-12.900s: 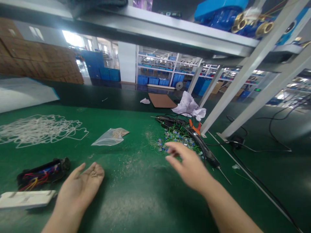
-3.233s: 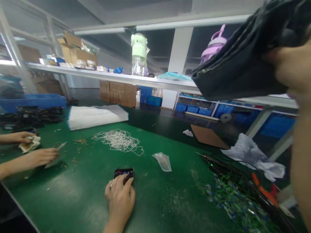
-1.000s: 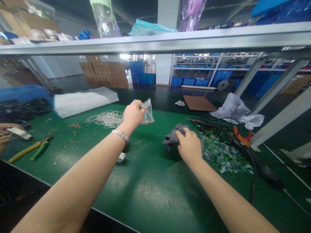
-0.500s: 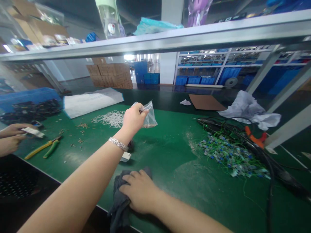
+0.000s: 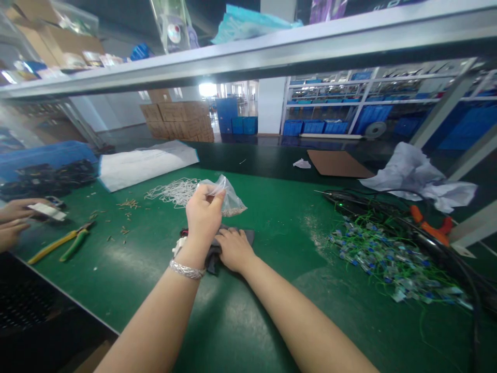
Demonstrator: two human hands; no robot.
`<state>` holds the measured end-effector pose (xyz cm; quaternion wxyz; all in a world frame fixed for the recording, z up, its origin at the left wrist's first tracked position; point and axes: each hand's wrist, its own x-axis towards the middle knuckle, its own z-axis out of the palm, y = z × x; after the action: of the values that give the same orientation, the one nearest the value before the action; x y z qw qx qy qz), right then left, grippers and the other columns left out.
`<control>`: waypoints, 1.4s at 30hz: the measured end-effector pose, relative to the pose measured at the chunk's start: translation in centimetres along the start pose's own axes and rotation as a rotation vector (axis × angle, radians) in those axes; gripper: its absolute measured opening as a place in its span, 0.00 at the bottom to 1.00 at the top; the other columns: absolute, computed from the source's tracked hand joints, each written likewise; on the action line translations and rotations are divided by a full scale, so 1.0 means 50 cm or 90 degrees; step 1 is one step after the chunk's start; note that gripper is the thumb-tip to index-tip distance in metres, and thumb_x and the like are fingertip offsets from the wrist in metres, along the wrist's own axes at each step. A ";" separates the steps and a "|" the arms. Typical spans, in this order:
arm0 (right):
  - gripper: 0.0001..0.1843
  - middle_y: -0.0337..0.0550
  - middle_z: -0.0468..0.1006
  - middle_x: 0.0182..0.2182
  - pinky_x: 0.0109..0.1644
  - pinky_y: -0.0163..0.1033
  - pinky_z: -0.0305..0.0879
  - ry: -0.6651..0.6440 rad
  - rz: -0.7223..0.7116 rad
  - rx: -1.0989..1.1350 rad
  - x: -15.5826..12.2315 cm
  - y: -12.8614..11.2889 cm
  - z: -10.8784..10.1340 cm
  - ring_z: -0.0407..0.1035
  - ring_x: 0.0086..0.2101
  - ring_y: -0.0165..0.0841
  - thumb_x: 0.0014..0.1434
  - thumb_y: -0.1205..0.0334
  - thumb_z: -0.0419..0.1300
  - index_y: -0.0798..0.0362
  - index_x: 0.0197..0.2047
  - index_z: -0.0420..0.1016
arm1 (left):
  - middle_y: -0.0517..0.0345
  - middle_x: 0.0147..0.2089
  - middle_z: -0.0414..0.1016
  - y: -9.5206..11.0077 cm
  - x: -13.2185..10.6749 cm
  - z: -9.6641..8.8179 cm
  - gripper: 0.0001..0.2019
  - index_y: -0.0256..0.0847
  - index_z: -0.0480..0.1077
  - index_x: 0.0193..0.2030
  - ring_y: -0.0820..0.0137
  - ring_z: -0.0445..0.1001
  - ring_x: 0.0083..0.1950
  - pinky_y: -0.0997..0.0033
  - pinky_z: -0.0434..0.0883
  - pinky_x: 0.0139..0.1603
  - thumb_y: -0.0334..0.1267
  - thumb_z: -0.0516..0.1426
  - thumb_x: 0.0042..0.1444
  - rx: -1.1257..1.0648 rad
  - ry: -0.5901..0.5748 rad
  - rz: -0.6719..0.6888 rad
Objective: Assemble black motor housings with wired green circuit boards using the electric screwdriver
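Observation:
My left hand [image 5: 205, 210], with a silver bracelet at the wrist, pinches the top of a clear plastic bag [image 5: 230, 190]. Small brownish pieces, perhaps screws, lie in the bag's lower corner [image 5: 235, 211]. Just below it, my right hand [image 5: 236, 249] presses on a bunched dark grey cloth [image 5: 248, 237] on the green tabletop [image 5: 272, 248]. My left wrist partly covers a small white and dark object [image 5: 178, 245]. A tangle of white cord loops [image 5: 171, 192] lies behind my left hand.
Loose screws [image 5: 128, 203] and yellow-green pliers [image 5: 64, 242] lie left. Another person's hands [image 5: 15, 220] hold a white piece there. To the right are a heap of green-wired parts [image 5: 392, 259], orange-handled pliers [image 5: 430, 225] and crumpled paper [image 5: 415, 171]. A shelf [image 5: 248, 44] crosses overhead.
My right hand has slid the cloth forward, away from the table's front edge, to beneath the bag. My left hand and the bag have shifted slightly left and down in the view.

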<state>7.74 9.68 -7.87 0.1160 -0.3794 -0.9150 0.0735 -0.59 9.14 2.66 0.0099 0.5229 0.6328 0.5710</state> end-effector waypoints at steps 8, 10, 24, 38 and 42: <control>0.17 0.47 0.59 0.52 0.54 0.55 0.49 0.044 0.223 -0.090 0.005 0.142 -0.027 0.53 0.51 0.43 0.62 0.59 0.50 0.55 0.52 0.61 | 0.60 0.27 0.71 0.002 -0.008 0.018 0.11 0.37 0.68 0.31 0.72 0.71 0.28 0.73 0.68 0.31 0.43 0.57 0.47 -0.131 0.078 -0.050; 0.16 0.48 0.61 0.50 0.51 0.52 0.55 0.046 0.294 -0.131 -0.025 0.201 -0.049 0.57 0.49 0.41 0.62 0.57 0.52 0.56 0.51 0.62 | 0.59 0.27 0.72 0.001 -0.014 0.019 0.11 0.36 0.68 0.31 0.72 0.71 0.29 0.72 0.69 0.32 0.44 0.56 0.47 -0.153 0.085 -0.060; 0.16 0.54 0.60 0.49 0.43 0.47 0.56 0.147 0.280 -0.308 -0.066 0.236 -0.222 0.57 0.45 0.45 0.60 0.67 0.45 0.53 0.51 0.63 | 0.60 0.27 0.72 0.005 0.010 0.017 0.12 0.37 0.69 0.31 0.71 0.72 0.28 0.72 0.69 0.32 0.45 0.58 0.46 -0.161 0.152 -0.073; 0.19 0.44 0.59 0.53 0.51 0.59 0.51 0.008 0.043 -0.131 0.141 0.157 -0.003 0.52 0.52 0.44 0.60 0.59 0.51 0.41 0.55 0.60 | 0.60 0.27 0.72 -0.006 0.026 -0.002 0.12 0.38 0.70 0.31 0.70 0.72 0.29 0.72 0.67 0.31 0.45 0.58 0.48 -0.116 0.149 -0.060; 0.19 0.48 0.58 0.53 0.51 0.57 0.56 0.025 0.207 -0.140 0.130 0.282 -0.043 0.54 0.51 0.45 0.61 0.57 0.53 0.52 0.55 0.60 | 0.60 0.27 0.72 -0.010 0.023 0.002 0.11 0.38 0.70 0.31 0.70 0.72 0.29 0.72 0.68 0.31 0.45 0.58 0.48 -0.111 0.138 -0.063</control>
<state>13.41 24.30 -7.90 0.0787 -0.5336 -0.8419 -0.0164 -1.37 10.11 2.94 0.0151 0.4236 0.6029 0.6760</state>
